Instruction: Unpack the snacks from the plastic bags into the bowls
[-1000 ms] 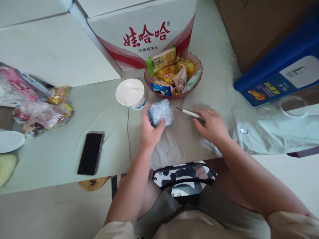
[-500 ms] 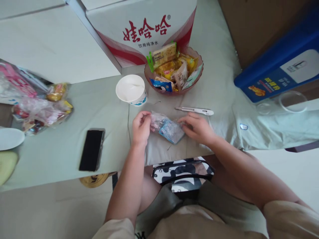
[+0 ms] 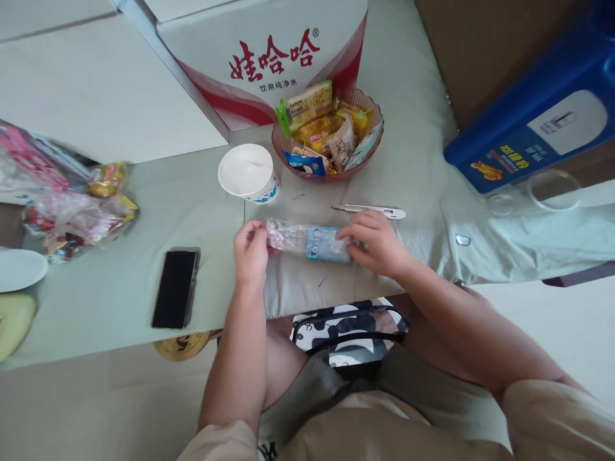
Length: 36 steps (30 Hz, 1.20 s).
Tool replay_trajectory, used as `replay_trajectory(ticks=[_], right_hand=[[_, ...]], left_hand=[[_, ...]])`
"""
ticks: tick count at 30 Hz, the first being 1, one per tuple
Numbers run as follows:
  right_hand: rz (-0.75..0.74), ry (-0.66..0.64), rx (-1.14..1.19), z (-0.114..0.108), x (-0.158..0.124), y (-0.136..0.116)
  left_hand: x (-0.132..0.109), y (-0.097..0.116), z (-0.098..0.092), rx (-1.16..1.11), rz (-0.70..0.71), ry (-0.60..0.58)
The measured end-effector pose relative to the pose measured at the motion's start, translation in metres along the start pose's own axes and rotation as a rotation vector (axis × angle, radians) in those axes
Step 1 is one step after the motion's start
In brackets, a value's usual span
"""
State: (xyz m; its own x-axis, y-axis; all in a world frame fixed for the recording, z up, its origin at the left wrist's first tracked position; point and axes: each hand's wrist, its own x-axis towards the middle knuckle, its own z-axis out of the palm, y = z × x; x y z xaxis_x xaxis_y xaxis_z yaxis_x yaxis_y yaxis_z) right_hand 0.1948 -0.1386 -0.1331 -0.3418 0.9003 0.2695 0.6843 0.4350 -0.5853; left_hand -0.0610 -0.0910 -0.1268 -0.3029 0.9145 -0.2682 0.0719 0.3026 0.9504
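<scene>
A crinkled clear plastic bag [image 3: 287,236] lies stretched out on the cloth-covered table in front of me. At its right part a light blue packet [image 3: 327,245] shows, though I cannot tell if it is inside the plastic. My left hand [image 3: 250,253] is closed, pinching the bag's left end between thumb and fingers. On the other side my right hand [image 3: 375,241] has its curled fingers on the right end of the packet. A white utility knife [image 3: 372,210] lies just behind my right hand. Behind the bag stands a white paper cup [image 3: 254,189].
A pinkish bowl [image 3: 331,171] full of wrapped snacks stands before a white and red carton [image 3: 202,45]. A phone [image 3: 175,288] lies left of my arm, with bagged items [image 3: 79,218] farther left. A blue box [image 3: 519,134] and clear plastic cup [image 3: 555,190] are at right.
My left hand has moved left, pulling the bag out longer and straighter. The blue packet has turned from slanted to nearly level. The view has shifted slightly.
</scene>
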Motion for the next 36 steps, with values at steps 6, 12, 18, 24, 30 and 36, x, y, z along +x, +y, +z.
replay_trajectory(ticks=[6,12,18,24,30,36], right_hand=[[0.264,0.366,-0.039,-0.020,-0.010,0.012],[0.145,0.111,-0.067,-0.014,-0.007,0.005],[0.349,0.065,-0.231,-0.022,-0.007,0.017],[0.078,0.180,-0.168,-0.036,-0.013,0.000],[-0.230,-0.194,0.046,-0.037,-0.013,-0.009],[-0.012,-0.445,-0.134,-0.034,-0.015,-0.012]], left_hand=[[0.006,-0.002,-0.010,-0.104,0.141,0.088],[-0.001,-0.011,0.002,0.370,0.568,-0.476],[0.003,-0.008,-0.003,0.446,0.560,-0.450],[-0.001,0.002,0.001,-0.048,0.217,-0.269],[-0.008,0.018,-0.006,-0.184,0.045,-0.428],[-0.004,0.020,-0.034,0.012,-0.151,-1.172]])
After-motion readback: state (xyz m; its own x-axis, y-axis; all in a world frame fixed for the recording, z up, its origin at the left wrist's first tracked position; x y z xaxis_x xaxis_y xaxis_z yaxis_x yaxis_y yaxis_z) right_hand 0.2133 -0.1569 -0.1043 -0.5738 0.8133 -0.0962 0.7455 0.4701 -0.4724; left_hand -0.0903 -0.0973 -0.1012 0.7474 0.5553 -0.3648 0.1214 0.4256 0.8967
